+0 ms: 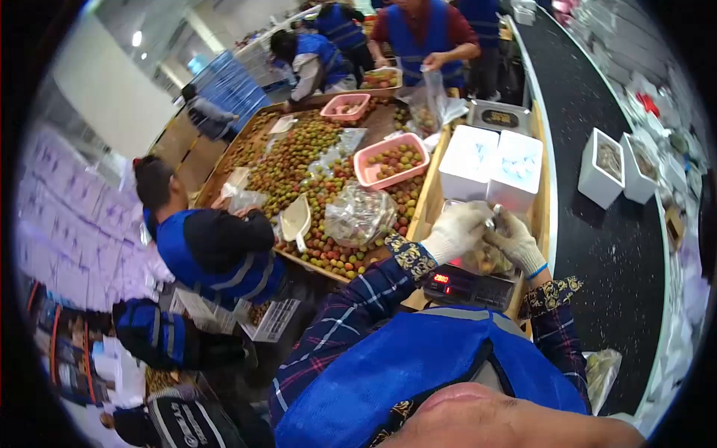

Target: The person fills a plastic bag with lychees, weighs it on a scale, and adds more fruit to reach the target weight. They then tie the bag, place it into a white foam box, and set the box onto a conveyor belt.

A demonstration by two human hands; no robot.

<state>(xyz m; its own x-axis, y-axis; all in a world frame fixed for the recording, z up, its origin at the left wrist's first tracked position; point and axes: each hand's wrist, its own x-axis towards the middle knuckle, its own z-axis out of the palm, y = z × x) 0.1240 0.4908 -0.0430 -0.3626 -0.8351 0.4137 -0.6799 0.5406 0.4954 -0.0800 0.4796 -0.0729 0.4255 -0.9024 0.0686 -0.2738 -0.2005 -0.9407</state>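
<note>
My left hand (454,230), in a white knit glove, is closed at the gathered top of a clear plastic bag (487,261) of fruit. Opposite it, my right hand (517,243), gloved too, has its fingers bent around the same bag top. The fruit inside looks like lychees, partly hidden by my hands. Beneath the bag is a digital scale (470,287) with a lit red display. Just beyond my hands stand two white foam boxes (468,160) side by side.
On my left, a wooden-edged table (321,267) holds loose lychees (299,160), a pink basket (392,181), a white scoop (296,218) and plastic bags (360,216). A black conveyor belt (597,299) runs along my right, carrying foam boxes (602,170). Several people in blue vests surround the table.
</note>
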